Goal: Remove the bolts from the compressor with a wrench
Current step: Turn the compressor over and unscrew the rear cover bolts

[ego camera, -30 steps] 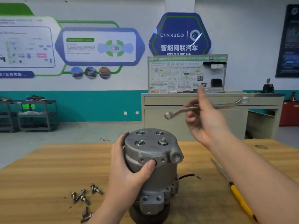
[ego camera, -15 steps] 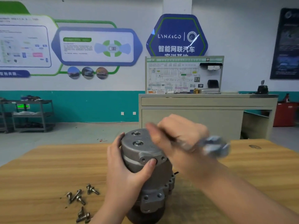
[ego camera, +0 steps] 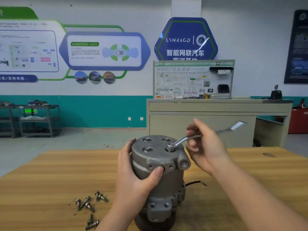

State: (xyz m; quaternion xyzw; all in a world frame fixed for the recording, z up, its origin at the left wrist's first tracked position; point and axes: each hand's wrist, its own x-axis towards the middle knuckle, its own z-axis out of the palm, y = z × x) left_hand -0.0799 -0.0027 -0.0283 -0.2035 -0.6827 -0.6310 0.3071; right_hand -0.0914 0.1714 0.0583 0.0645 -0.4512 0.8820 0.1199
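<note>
So the compressor (ego camera: 160, 174) is standing on end on the wooden workbench (ego camera: 50, 177), right at the near edge in the middle of the view, end cover facing up. Left hand (ego camera: 135, 180) is wrapped around the body from the left side, thumb pressed on the flange at the front, fingers curled round the back, basically just bracing it so it doesn't spin.

Right hand (ego camera: 205, 147) has its fingers curled around the shank of an offset ring wrench (ego camera: 185, 139), gripping it near the bend. The ring end sits down on the front-right bolt (ego camera: 170, 146) of the cover. The far end of the handle is motion-blurred, so I can't say much about it.

Progress-wise: there's a little pile of loose bolts (ego camera: 88, 204) lying on the bench to the left of the compressor, six or so, hard to count exactly where they overlap. So a good chunk looks done already. On the top cover I count four bolts in their holes, including the front-left bolt (ego camera: 147, 149) and the two at the back. None of those looks backed out much, though it's tough to judge from this angle.

My read: it's on the first of the four cover bolts, three more after this one.

Also a black wire (ego camera: 195, 182) poking out on the right side.
</note>
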